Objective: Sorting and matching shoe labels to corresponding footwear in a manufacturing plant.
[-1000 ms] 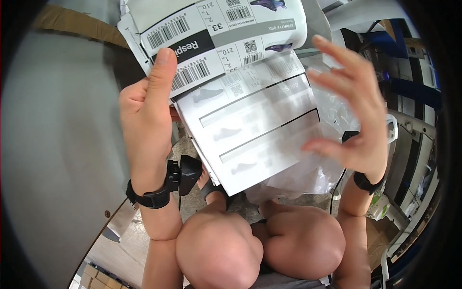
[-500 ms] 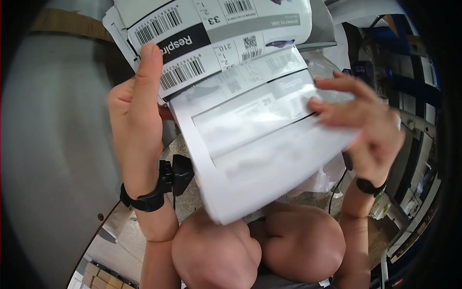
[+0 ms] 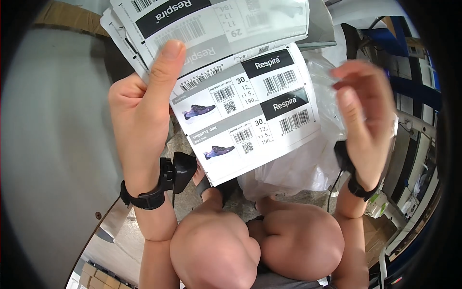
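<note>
A stack of white shoe-box label sheets [image 3: 269,139] with barcodes, grey and black bands and small sneaker pictures hangs in front of me. My left hand [image 3: 144,101] grips its left edge, thumb on top and fingers hidden beneath. The upper sheets [image 3: 269,24] are folded back away from me, their print upside down. Below them an upright sheet shows two similar labels, each with a dark purple sneaker. To the right of the sheets, apart from them, my right hand [image 3: 368,113] is raised with thumb and fingers spread, slightly blurred, holding nothing.
A grey panel [image 3: 62,144] fills the left side, with brown tape [image 3: 72,23] along its top. Crumpled clear plastic [image 3: 298,168] lies behind the sheets. Metal shelving [image 3: 409,168] stands at right. Cardboard boxes [image 3: 98,277] show at lower left. My bare knees [image 3: 216,250] are below.
The blurred white sheet has flipped up and away, uncovering the sneaker labels. My right hand has come off the sheets and opened. The left hand keeps its grip.
</note>
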The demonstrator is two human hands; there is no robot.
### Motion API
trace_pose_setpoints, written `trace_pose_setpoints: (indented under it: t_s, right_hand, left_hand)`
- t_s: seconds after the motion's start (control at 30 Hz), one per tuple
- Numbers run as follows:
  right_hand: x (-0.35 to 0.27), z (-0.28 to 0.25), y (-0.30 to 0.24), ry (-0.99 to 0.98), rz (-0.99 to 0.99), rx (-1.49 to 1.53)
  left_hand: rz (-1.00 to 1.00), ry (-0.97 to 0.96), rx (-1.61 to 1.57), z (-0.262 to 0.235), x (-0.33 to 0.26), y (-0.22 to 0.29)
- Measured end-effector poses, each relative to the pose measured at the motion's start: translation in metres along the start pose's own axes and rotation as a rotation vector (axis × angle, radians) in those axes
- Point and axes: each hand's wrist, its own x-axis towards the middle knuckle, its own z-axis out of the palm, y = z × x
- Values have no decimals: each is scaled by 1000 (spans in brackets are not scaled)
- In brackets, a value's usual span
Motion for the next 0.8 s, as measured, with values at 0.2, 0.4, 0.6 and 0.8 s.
trace_pose_setpoints:
  t_s: [0.2, 0.4, 0.6, 0.8]
  right_hand:
    - [-26, 21, 16, -327, 549, 775]
    - [6, 23, -2, -190, 584, 835]
    - [14, 23, -1, -205, 575, 1026]
    - [3, 33, 13, -176, 512, 868]
  left_hand:
    - [-56, 70, -31, 6, -1, 0]
    - [-218, -60, 110, -37, -8, 5]
    - [190, -422, 60, -37, 2, -26]
    - [103, -192, 266, -25, -3, -1]
